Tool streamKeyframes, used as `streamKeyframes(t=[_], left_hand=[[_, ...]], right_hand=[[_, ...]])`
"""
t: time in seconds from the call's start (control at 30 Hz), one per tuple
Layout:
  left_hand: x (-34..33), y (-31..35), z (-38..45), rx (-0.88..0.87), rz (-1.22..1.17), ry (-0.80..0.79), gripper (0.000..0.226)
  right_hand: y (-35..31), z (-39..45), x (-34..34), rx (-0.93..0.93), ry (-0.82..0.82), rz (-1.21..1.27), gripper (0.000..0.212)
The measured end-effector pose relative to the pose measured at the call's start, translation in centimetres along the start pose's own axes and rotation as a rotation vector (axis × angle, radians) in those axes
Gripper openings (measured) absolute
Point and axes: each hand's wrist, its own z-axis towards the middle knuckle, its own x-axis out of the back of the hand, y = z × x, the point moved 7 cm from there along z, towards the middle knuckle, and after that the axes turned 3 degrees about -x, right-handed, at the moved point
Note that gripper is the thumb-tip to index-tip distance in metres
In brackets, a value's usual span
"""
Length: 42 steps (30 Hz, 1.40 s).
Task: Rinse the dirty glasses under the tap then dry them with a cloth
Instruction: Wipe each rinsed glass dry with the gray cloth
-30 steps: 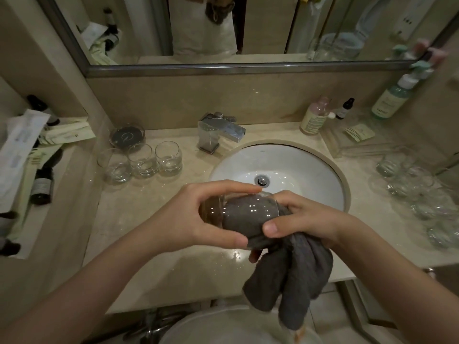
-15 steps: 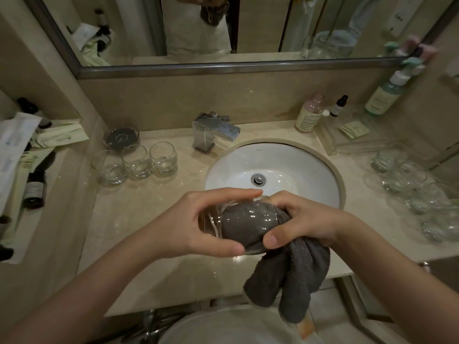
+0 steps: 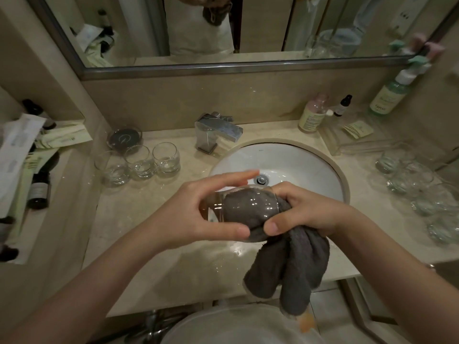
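A clear glass [image 3: 244, 207] lies on its side above the counter's front edge, its mouth to the right. My left hand [image 3: 198, 214] grips its base, thumb below and fingers over the top. A dark grey cloth [image 3: 293, 266] is stuffed inside the glass and hangs down from it. My right hand [image 3: 305, 209] grips the cloth at the glass's mouth. Three clear glasses [image 3: 141, 165] stand on the counter left of the chrome tap [image 3: 218, 132]. Several more glasses [image 3: 422, 189] stand at the right.
The white round sink [image 3: 298, 165] sits behind my hands, in a wet beige counter [image 3: 154, 244]. Bottles [image 3: 313, 112] and a clear tray [image 3: 360, 142] stand at the back right. A side shelf at the left holds bottles and packets [image 3: 37, 155]. A mirror [image 3: 223, 28] spans the wall.
The glass has tilted a little and my left fingers have straightened over its top. My right hand has turned with the cloth inside the glass.
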Motion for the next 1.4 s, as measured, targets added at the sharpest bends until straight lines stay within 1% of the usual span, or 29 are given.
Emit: streamKeyframes(t=[0.03,0.07,0.1,0.13,0.17,0.23,0.3,0.37,0.4,0.43,0.5,0.53,0.57,0.63,0.67,0.73,0.77,0.8,0.87,0.93,1.03,1.07,1.1,1.13,1.17,1.2,1.27,1.33,1.4], left_hand=[[-0.1,0.3,0.0,-0.039,0.070,-0.015,0.071],[-0.2,0.4,0.0,-0.049,0.086,-0.024,0.070],[-0.2,0.2,-0.1,-0.027,0.044,-0.027,0.069],[-0.3,-0.1,-0.1,0.020,-0.061,-0.022,0.068],[-0.4,-0.7,-0.1,0.083,-0.214,-0.016,0.067],[-1.4,-2.1,-0.3,0.264,-0.515,-0.022,0.063],[-2.2,-3.1,-0.7,0.379,-0.644,-0.036,0.059],[-2.2,-3.2,-0.7,0.367,-0.622,-0.012,0.061],[-1.8,-3.0,-0.6,0.313,-0.550,0.009,0.064],[-1.2,-2.4,-0.4,0.234,-0.434,0.027,0.068],[-0.3,-1.0,-0.1,0.070,-0.156,0.030,0.074],[-0.1,-0.5,0.0,0.014,-0.054,0.021,0.075],[0.0,-0.2,0.1,-0.019,-0.006,0.020,0.075],[0.3,-0.2,0.3,0.001,-0.079,0.039,0.071],[0.3,-0.3,0.5,0.045,-0.186,0.047,0.069],[-0.3,-1.1,0.7,0.201,-0.476,0.035,0.062],[-0.8,-1.5,0.8,0.281,-0.582,0.017,0.059],[-1.0,-1.9,0.8,0.324,-0.634,0.003,0.057],[-1.0,-2.0,0.9,0.319,-0.635,0.005,0.058],[-0.5,-1.4,1.1,0.212,-0.542,0.002,0.064],[0.5,0.4,1.3,0.014,-0.209,-0.035,0.071],[0.7,0.7,1.4,-0.028,-0.126,-0.032,0.069],[0.8,0.8,1.5,-0.046,-0.104,-0.024,0.065],[0.8,0.8,1.7,-0.034,-0.140,-0.016,0.063],[0.7,0.6,1.8,0.005,-0.230,-0.014,0.062],[0.6,0.1,2.0,0.065,-0.361,-0.014,0.061],[-0.4,-1.1,2.0,0.227,-0.598,-0.037,0.058],[-0.9,-1.7,1.7,0.311,-0.674,-0.062,0.058],[-0.8,-1.6,1.7,0.293,-0.649,-0.045,0.059]], right_hand=[[0.2,0.1,0.1,-0.008,0.003,0.002,0.027],[0.2,0.2,0.0,-0.006,0.001,-0.005,0.026],[0.1,0.3,-0.2,0.000,-0.003,-0.015,0.023],[-0.1,0.3,-0.3,0.007,-0.006,-0.028,0.019],[-0.3,0.3,-0.5,0.013,-0.010,-0.044,0.015],[-0.8,0.3,-0.7,0.016,-0.032,-0.081,0.016],[-0.8,0.4,-0.6,0.003,-0.037,-0.133,0.016],[-0.5,0.6,-0.3,-0.001,-0.033,-0.145,0.020],[-0.2,0.7,-0.2,-0.002,-0.034,-0.111,0.019],[0.0,0.7,0.0,-0.004,-0.030,-0.061,0.018],[0.4,0.8,0.7,-0.005,-0.001,0.021,0.024],[0.6,0.9,1.0,-0.002,0.014,0.044,0.029],[0.7,0.9,1.2,-0.001,0.023,0.052,0.034],[0.4,1.0,1.2,0.005,0.026,0.028,0.038],[0.0,1.0,1.0,0.017,0.019,0.005,0.038],[-0.8,0.9,0.7,0.040,0.008,-0.051,0.031],[-1.2,0.8,0.7,0.040,0.012,-0.081,0.026],[-1.4,0.8,0.7,0.042,0.020,-0.112,0.023],[-1.7,0.8,0.8,0.054,0.026,-0.157,0.019],[-1.9,0.6,0.8,0.082,0.002,-0.138,0.018],[-1.6,0.6,1.2,0.077,0.010,-0.057,0.026],[-1.3,0.6,1.4,0.070,0.014,-0.038,0.027],[-1.2,0.7,1.4,0.068,0.013,-0.034,0.026],[-1.3,0.7,1.4,0.074,0.011,-0.043,0.027],[-1.6,0.6,1.3,0.080,0.006,-0.064,0.029],[-2.0,0.5,1.1,0.087,-0.001,-0.101,0.030],[-2.7,0.3,0.9,0.080,0.004,-0.200,0.024],[-3.1,0.3,1.0,0.072,0.030,-0.283,0.019],[-3.0,0.2,1.2,0.085,0.034,-0.297,0.015]])
